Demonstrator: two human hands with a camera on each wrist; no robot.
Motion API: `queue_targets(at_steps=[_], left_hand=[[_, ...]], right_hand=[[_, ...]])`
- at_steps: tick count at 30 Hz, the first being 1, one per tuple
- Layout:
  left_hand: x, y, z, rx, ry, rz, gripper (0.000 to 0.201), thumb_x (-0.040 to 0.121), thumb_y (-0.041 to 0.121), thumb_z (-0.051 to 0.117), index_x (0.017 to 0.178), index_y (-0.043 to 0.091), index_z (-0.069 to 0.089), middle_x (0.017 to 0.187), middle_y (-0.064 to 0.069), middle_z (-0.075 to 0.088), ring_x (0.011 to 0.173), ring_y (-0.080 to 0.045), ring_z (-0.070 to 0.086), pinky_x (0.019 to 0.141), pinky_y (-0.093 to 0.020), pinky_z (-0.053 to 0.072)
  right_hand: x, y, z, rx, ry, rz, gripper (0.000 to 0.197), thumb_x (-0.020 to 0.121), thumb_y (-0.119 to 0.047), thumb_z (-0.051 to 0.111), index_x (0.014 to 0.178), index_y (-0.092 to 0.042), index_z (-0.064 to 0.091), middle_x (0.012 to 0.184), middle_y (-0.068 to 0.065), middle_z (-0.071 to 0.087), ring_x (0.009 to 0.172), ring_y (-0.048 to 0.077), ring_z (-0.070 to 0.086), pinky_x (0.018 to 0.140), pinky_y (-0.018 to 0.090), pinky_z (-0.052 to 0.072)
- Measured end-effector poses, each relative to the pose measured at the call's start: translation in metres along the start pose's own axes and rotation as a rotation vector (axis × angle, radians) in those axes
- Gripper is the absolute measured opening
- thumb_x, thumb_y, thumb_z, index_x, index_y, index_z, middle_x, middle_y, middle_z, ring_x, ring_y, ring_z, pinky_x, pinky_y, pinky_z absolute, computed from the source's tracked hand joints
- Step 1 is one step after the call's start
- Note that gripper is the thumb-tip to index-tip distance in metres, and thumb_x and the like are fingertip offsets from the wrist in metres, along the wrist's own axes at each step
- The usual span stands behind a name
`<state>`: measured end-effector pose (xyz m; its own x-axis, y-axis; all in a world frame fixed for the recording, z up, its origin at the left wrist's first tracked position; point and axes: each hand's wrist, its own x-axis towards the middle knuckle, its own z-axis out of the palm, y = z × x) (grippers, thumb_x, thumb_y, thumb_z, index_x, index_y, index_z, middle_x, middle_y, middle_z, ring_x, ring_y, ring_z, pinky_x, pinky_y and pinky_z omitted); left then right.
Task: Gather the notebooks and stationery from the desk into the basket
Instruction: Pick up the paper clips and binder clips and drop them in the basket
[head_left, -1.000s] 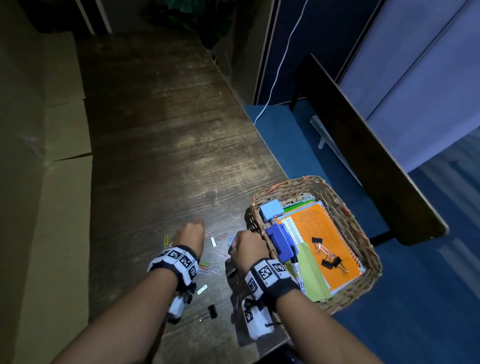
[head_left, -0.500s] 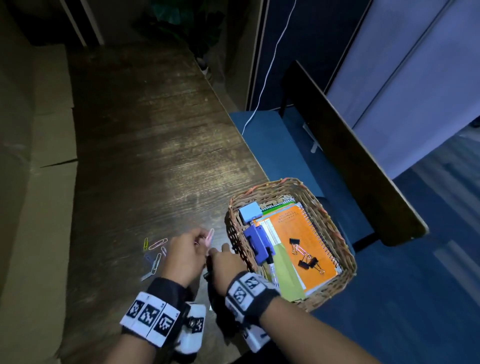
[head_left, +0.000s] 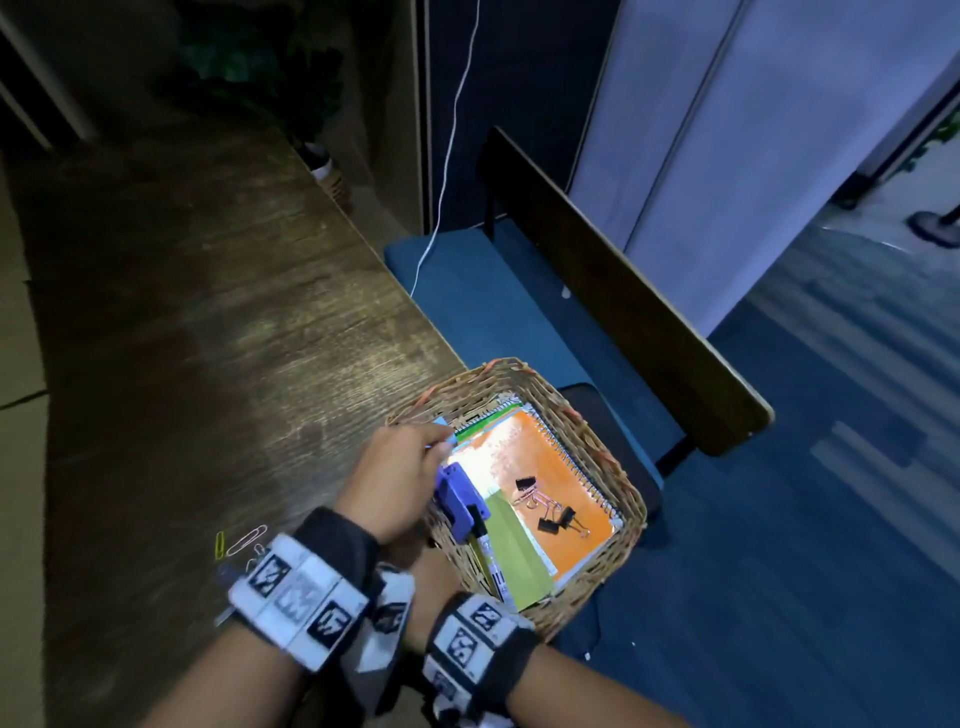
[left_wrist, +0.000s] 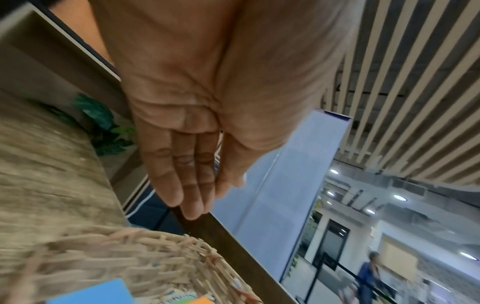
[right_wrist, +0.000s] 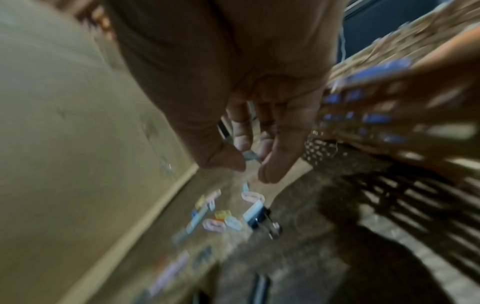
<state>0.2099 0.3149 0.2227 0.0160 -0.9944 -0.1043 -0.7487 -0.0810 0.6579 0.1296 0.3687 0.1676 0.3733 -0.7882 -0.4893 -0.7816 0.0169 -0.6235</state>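
Clips going into the basket (head_left: 597, 431)

My left hand (head_left: 387, 480) hung flat-fingered over its rim; my right hand (right_wrist: 249, 115) pinched a paper clip (right_wrist: 250, 157) above the desk (head_left: 208, 338).

Basket (head_left: 602, 447) at the desk's (head_left: 208, 338) right edge; notebook (head_left: 545, 467) in it; binder clips (head_left: 550, 512) on the notebook; paper clips (head_left: 244, 543) left of the basket.

Left hand (head_left: 393, 475) is extended forward, palm down, with its fingers (left_wrist: 182, 174) straight and pressed together, nothing visibly held. Right hand (right_wrist: 249, 115) sits lower, mostly hidden behind the left wrist in the head view; its thumb and fingertips (right_wrist: 270, 170) pinch a small pale-blue item.
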Motion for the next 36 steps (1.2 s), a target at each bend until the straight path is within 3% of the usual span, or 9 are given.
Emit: queue_targets(at_steps=[4,8,12,16,19,22,25,32,36], left_hand=[[-0.032,-0.046,-0.029,0.020,0.064,-0.119,0.023,0.090,0.017,0.058,0.109,0.016,0.069,0.107,-0.006,0.073,0.099,-0.021,0.067,0.086,-0.030,0.048],[-0.062,-0.089,-0.031,0.020,0.085,-0.271,0.021,0.088,0.016,0.061,0.107,0.016,0.070,0.101,-0.005,0.074,0.092,-0.020,0.068,0.080,-0.029,0.047],[-0.090,-0.127,-0.013,0.006,0.113,-0.449,0.021,0.086,0.014,0.063,0.106,0.011,0.070,0.102,-0.009,0.074,0.096,-0.024,0.067,0.083,-0.031,0.047],[-0.119,-0.158,0.004,-0.017,0.158,-0.575,0.021,0.082,0.014,0.068,0.102,0.009,0.070,0.102,-0.012,0.073,0.097,-0.027,0.067,0.086,-0.035,0.051],[-0.140,-0.171,0.014,0.040,0.128,-0.571,0.023,0.082,0.020,0.067,0.104,0.014,0.069,0.109,-0.009,0.069,0.101,-0.028,0.063,0.087,-0.034,0.048],[-0.160,-0.179,0.020,0.051,0.116,-0.612,0.019,0.082,0.025,0.067,0.099,0.019,0.067,0.108,-0.006,0.062,0.098,-0.027,0.061,0.084,-0.034,0.049],[-0.178,-0.187,0.026,0.055,0.113,-0.616,0.021,0.079,0.029,0.070,0.097,0.019,0.065,0.103,-0.005,0.058,0.094,-0.027,0.061,0.081,-0.035,0.049],[-0.198,-0.205,0.035,0.020,0.204,-0.643,0.036,0.077,0.025,0.073,0.108,0.018,0.059,0.109,-0.003,0.054,0.099,-0.024,0.058,0.083,-0.034,0.049],[-0.184,-0.204,0.042,0.023,0.163,-0.612,0.024,0.076,0.016,0.073,0.098,0.010,0.066,0.102,-0.010,0.060,0.095,-0.030,0.059,0.079,-0.032,0.044]], right_hand=[[-0.018,0.034,-0.035,-0.106,0.008,-0.059,0.014,0.068,-0.015,0.053,0.081,-0.019,0.052,0.081,0.009,0.066,0.076,0.028,0.061,0.065,0.029,0.048],[-0.004,0.081,-0.080,-0.086,0.145,0.105,0.014,0.074,-0.011,0.059,0.071,-0.023,0.053,0.068,-0.001,0.058,0.058,0.010,0.054,0.049,0.020,0.037],[0.030,0.111,-0.102,-0.327,0.233,0.122,0.010,0.074,-0.009,0.058,0.077,-0.018,0.063,0.086,0.013,0.070,0.085,0.030,0.064,0.068,0.029,0.046],[0.042,0.111,-0.107,-0.542,0.085,0.165,0.007,0.078,-0.020,0.060,0.085,-0.023,0.060,0.100,0.011,0.070,0.093,0.030,0.064,0.075,0.032,0.050],[0.031,0.083,-0.111,-0.645,0.064,0.086,0.030,0.083,-0.028,0.058,0.113,-0.026,0.060,0.110,0.006,0.067,0.100,0.026,0.063,0.081,0.034,0.049],[0.010,0.032,-0.087,-0.517,0.069,-0.145,0.039,0.080,-0.028,0.062,0.118,-0.026,0.057,0.110,0.004,0.063,0.098,0.025,0.061,0.080,0.034,0.048],[0.004,-0.005,-0.026,-0.485,-0.098,-0.270,0.035,0.081,-0.030,0.060,0.115,-0.023,0.058,0.112,0.007,0.061,0.103,0.028,0.059,0.083,0.035,0.047],[0.048,-0.014,0.068,-0.590,-0.115,-0.153,0.035,0.085,-0.018,0.058,0.118,-0.009,0.050,0.116,0.014,0.054,0.101,0.036,0.060,0.084,0.040,0.050],[0.056,-0.005,0.083,-0.631,-0.101,-0.175,0.027,0.089,-0.009,0.048,0.115,-0.010,0.054,0.114,0.014,0.054,0.097,0.035,0.061,0.080,0.039,0.050]])
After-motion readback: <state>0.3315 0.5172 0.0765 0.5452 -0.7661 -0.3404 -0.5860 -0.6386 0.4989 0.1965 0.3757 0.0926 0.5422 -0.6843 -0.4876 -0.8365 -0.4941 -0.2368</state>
